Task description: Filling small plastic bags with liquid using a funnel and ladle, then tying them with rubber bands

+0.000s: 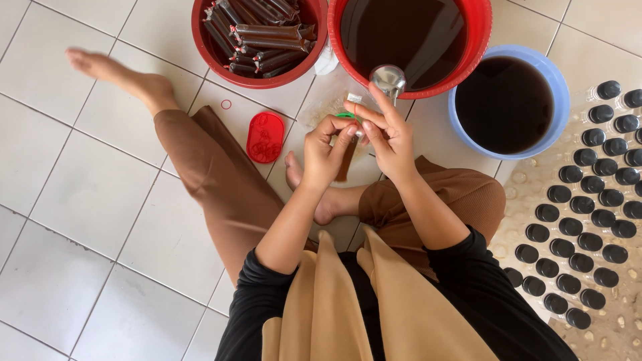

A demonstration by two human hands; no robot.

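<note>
Left hand [326,152] and right hand [388,137] pinching dark tube [346,162] top, long axis upright, hanging down.

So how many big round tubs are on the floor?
3. A red tub of filled brown sticks at top, a red tub of dark liquid beside it, and a blue tub of dark liquid on the right.

She sits on a pale tiled floor [80,200], and set on it ahead of her are a red basin [207,47] of sealed dark tubes, a larger red basin [478,40] and a blue basin [558,87], both full of dark liquid. A red oval lid [265,137] and a small red ring [226,104] lie on the tiles near her knee. To her right, rows of clear black-capped bottles [588,200] stand packed close together.
</note>
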